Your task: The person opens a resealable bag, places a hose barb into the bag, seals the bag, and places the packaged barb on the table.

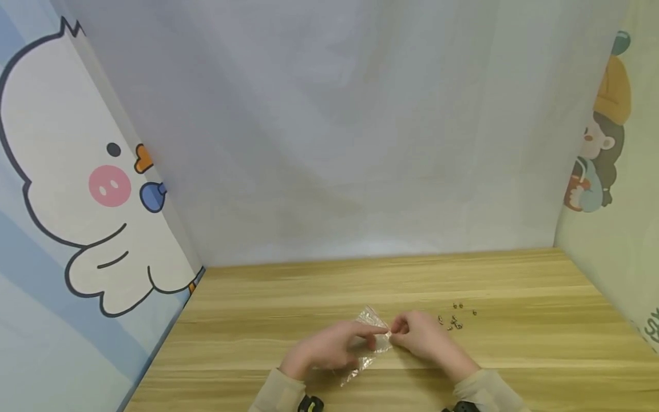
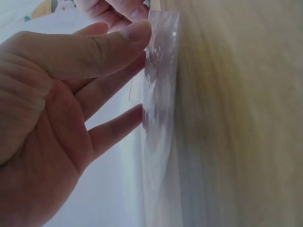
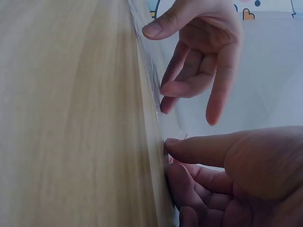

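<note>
The thumb and forefinger of the right hand (image 1: pixel 422 335) pinch at the near edge of a clear plastic bag (image 2: pixel 160 85), the tips close together and the other fingers curled in toward the palm. I cannot tell whether anything small sits between those tips (the thumb covers the spot). So narrow a hold probably suits thin film, which would crumple under a fuller grip.

The left hand (image 1: pixel 337 343) is spread: forefinger stretched toward the right hand's tips, thumb on one side of the film, other fingertips lying loosely by the other. I read this as steadying the bag rather than gripping it. The bag lies on the tabletop (image 1: pixel 257 315) between the two hands, slanting under the left one, likely so that both can work at the same edge.

Just beyond the right hand, on its outer side, I see a loose cluster of small metal pieces (image 1: pixel 455 321), a few of them set a little apart. I judge the spot handy: within that hand's reach, yet clear of the bag.

Farther out I have only the pale backdrop (image 1: pixel 360 143) behind the tabletop, with a cartoon bird (image 1: pixel 56 143) on the left panel.
</note>
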A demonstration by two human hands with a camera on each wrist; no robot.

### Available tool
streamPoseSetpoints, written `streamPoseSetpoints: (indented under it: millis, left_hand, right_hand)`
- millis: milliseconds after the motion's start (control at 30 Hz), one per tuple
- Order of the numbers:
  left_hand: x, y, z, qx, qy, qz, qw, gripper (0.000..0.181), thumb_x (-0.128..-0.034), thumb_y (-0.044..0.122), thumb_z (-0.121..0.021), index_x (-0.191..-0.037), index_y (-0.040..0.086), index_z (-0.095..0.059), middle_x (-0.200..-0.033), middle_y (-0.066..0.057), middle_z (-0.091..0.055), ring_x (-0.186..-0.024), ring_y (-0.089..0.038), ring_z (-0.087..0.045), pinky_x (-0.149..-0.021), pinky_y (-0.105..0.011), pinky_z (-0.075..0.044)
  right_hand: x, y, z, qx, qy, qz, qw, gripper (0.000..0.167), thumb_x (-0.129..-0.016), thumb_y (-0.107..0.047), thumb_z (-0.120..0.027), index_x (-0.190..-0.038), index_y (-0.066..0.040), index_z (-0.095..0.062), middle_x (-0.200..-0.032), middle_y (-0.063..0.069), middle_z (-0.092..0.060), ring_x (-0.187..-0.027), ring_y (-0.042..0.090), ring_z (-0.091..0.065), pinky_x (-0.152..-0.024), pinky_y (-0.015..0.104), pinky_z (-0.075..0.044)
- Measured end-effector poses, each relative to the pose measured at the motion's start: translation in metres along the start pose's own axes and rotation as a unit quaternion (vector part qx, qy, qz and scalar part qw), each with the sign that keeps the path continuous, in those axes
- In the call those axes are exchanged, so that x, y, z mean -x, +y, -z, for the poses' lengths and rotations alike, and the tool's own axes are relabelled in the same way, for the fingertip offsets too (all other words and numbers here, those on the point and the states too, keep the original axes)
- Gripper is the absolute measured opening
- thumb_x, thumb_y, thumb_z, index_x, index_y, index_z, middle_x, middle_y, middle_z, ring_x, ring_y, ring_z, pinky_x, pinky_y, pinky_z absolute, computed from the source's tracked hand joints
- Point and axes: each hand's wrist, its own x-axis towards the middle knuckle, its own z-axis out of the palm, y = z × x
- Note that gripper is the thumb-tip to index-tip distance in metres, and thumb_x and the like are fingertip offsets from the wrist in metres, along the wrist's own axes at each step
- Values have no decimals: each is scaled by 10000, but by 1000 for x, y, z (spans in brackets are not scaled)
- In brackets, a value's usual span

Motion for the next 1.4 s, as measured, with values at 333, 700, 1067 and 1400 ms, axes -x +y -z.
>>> streamPoseSetpoints:
  millis: [333, 700, 1067, 1400]
  left_hand:
    - [-3, 1, 0, -793, 193, 542, 9952, 686, -810, 14, -892, -1449, 99, -657, -1435, -3, -655, -1317, -126, -595, -1131, -306, -446]
    - [-4, 4, 0, -1178, -119, 448, 9920, 791, -683, -254, -687, -1388, 102, -714, -1462, 28, -643, -1378, -139, -563, -1165, -294, -402]
    - [-3, 6, 1, -988, -193, 603, 9931, 792, -683, -295, -597, -1342, 116, -750, -1466, 105, -633, -1396, -129, -546, -1159, -317, -417]
    - [-17, 8, 0, -108, 770, 954, 9924, 221, -922, 10, -780, -1143, 11, -785, -1067, -20, -767, -982, -87, -690, -894, -245, -550]
  right_hand:
    - [-1, -4, 2, 216, 65, -50, 9997, 199, -791, -120, -882, -886, -104, -708, -813, -17, -662, -761, 149, -609, -750, 383, -547]
    - [-1, -3, 3, -336, -367, 136, 9987, 149, -881, -157, -839, -951, -73, -737, -851, -11, -681, -788, 154, -620, -722, 355, -530]
    - [2, -1, 1, -1174, -651, 329, 9904, 134, -880, -104, -810, -949, -18, -735, -805, 19, -688, -723, 165, -646, -635, 301, -522]
    - [4, 0, -3, -1386, -633, 274, 9879, 90, -842, -24, -804, -894, 1, -736, -713, 40, -680, -633, 155, -655, -578, 287, -531]
